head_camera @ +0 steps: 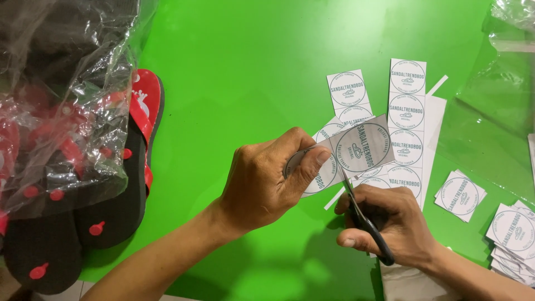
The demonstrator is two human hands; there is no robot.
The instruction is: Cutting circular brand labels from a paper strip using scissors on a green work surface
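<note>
Here, in the head view, the left hand [262, 184] pinches a strip of labels [340, 159] between thumb and forefinger, holding it just above the green tabletop [251, 67]. The strip's long axis runs from lower left to upper right, its free end past the thumb tip. The right hand [384, 223] is closed around the handles of black scissors [362, 217], whose blades point up and slightly left, meeting the strip's lower edge between two round prints, roughly across its length. So the strip lies straight ahead of the right hand and to the right of the left one. More uncut label strips [407, 111] lie flat beyond it. Cut labels [510, 234] are stacked at the right, beside clear plastic [496, 111]. Bagged black-and-red sandals [72, 167] lie far left.
</note>
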